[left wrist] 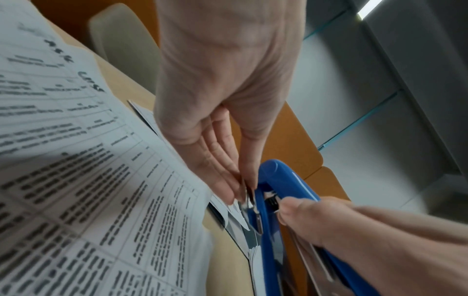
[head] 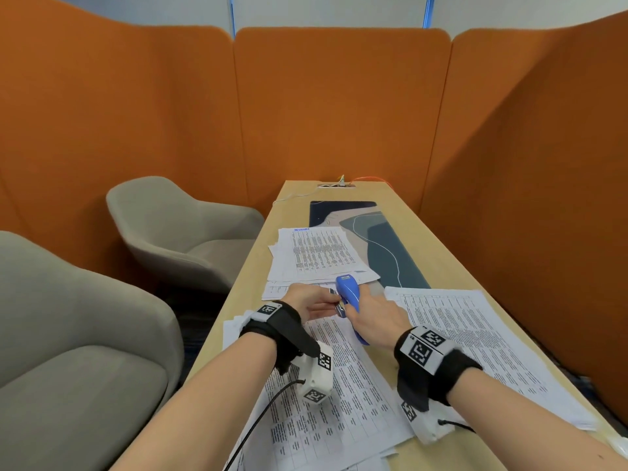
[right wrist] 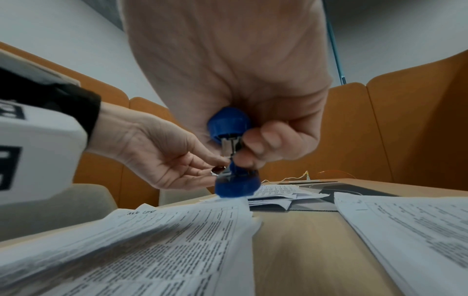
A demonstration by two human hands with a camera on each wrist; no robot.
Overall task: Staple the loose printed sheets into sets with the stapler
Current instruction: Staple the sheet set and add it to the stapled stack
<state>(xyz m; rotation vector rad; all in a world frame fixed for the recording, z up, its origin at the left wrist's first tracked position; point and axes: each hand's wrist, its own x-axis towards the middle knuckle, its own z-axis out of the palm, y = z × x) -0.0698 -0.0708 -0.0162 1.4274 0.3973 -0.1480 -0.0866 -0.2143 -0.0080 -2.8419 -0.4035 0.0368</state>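
Note:
A blue stapler (head: 348,294) is lifted off the table, gripped around its body by my right hand (head: 373,317). In the right wrist view the stapler (right wrist: 229,122) points away from me, with my right hand (right wrist: 268,140) curled round it. My left hand (head: 316,300) reaches in from the left. Its thumb and fingertips pinch the metal part at the stapler's front (left wrist: 250,200). I cannot tell whether any paper sits in the stapler's mouth. Printed sheets (head: 339,385) lie spread on the table under both wrists.
A second stack of sheets (head: 475,334) lies at the right, and a third stack (head: 316,256) lies beyond the hands, partly on a dark desk mat (head: 390,246). Two grey armchairs (head: 176,226) stand left of the table. Orange partitions (head: 339,107) enclose it. Cables (head: 343,181) sit at the far end.

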